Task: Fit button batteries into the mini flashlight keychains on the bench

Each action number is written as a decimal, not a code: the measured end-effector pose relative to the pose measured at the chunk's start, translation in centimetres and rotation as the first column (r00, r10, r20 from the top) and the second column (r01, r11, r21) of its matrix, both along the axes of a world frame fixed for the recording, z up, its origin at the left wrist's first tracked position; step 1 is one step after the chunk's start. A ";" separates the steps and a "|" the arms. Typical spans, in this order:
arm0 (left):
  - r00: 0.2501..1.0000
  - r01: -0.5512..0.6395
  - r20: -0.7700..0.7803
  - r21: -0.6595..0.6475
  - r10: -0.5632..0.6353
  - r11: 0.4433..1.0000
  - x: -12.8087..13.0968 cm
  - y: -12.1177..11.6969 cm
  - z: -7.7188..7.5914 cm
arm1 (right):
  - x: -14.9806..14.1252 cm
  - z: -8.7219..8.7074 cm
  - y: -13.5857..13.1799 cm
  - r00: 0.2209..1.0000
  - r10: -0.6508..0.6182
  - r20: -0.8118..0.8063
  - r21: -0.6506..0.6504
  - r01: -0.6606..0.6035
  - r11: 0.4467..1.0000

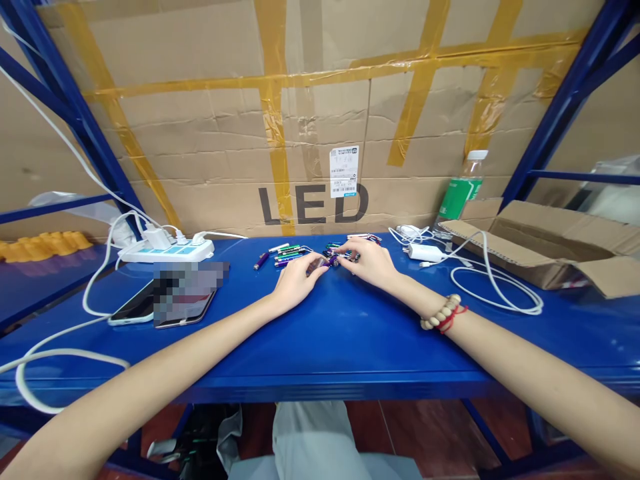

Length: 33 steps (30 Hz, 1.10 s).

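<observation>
My left hand (295, 283) is closed around a small shiny purple metal tube (319, 267) near the middle of the blue shelf. Right beside it, my right hand (369, 263) has thumb and forefinger pinched at the tube's far end; what exactly they grip is too small to make out. Several similar tubes in green, purple and silver (287, 253) lie just left of and behind my fingers. One dark purple tube (261, 261) rests apart at the left of this group. More tubes (365, 237) are partly hidden behind my right hand.
On the left lie two phones (133, 308) (187, 312) and a white power strip (170, 251) with cables. To the right are a white charger (424, 253) with a looped cable, an open cardboard box (545, 233) and a bottle (460, 193). A large taped carton (220, 153) stands behind.
</observation>
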<state>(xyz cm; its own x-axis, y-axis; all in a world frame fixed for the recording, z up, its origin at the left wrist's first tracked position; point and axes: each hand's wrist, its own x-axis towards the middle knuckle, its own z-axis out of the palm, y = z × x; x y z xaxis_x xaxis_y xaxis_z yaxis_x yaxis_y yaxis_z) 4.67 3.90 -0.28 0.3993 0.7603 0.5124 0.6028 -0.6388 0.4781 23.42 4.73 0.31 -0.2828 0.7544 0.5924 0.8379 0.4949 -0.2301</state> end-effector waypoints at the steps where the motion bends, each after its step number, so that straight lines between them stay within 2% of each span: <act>1: 1.000 -0.004 -0.005 -0.001 0.004 1.000 0.0 0.0 0.0 | 0.2 -0.1 0.2 0.999 0.003 0.039 -0.009 -0.003 1.000; 7: 1.000 -0.019 -0.021 -0.002 0.019 1.000 0.0 -0.1 0.0 | 0.2 -0.4 0.5 0.972 0.096 0.216 -0.039 -0.090 0.995; 13: 1.000 0.002 0.028 -0.091 0.000 0.996 0.0 -0.5 0.3 | 0.4 -0.4 0.8 0.977 0.110 0.180 0.003 -0.113 0.994; 15: 1.000 0.019 0.020 -0.091 -0.017 0.996 0.0 -0.6 0.3 | 0.3 -0.4 0.8 0.991 0.109 0.080 0.008 -0.110 0.994; 17: 0.999 0.030 0.013 -0.087 -0.029 0.996 0.0 -0.5 0.3 | -0.1 -0.3 0.6 0.989 0.112 -0.099 0.014 -0.111 0.994; 20: 0.999 0.030 0.016 -0.084 -0.029 0.996 0.0 -0.2 0.1 | -0.8 0.0 0.0 0.912 0.159 -0.379 0.014 -0.166 0.986; 22: 0.999 0.031 0.020 -0.079 -0.030 0.996 -0.1 -0.1 0.0 | -1.3 0.1 -0.4 0.846 0.203 -0.493 0.013 -0.227 0.974; 27: 0.996 0.090 0.025 -0.047 -0.089 0.995 0.0 -0.1 0.1 | -1.9 -0.1 -0.5 0.736 0.277 -0.617 -0.031 -0.375 0.927; 33: 0.985 0.170 0.048 -0.029 -0.168 0.985 0.0 -0.2 0.1 | -1.8 -0.1 -0.4 0.682 0.287 -0.673 -0.052 -0.430 0.901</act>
<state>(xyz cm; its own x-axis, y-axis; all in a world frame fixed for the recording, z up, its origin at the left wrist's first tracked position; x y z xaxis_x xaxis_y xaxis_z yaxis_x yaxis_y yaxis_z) 4.64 3.65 -0.15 0.5004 0.7007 0.5086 0.4648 -0.7130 0.5250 21.62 4.36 0.18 -0.1670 0.7914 0.5881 0.2224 0.6113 -0.7595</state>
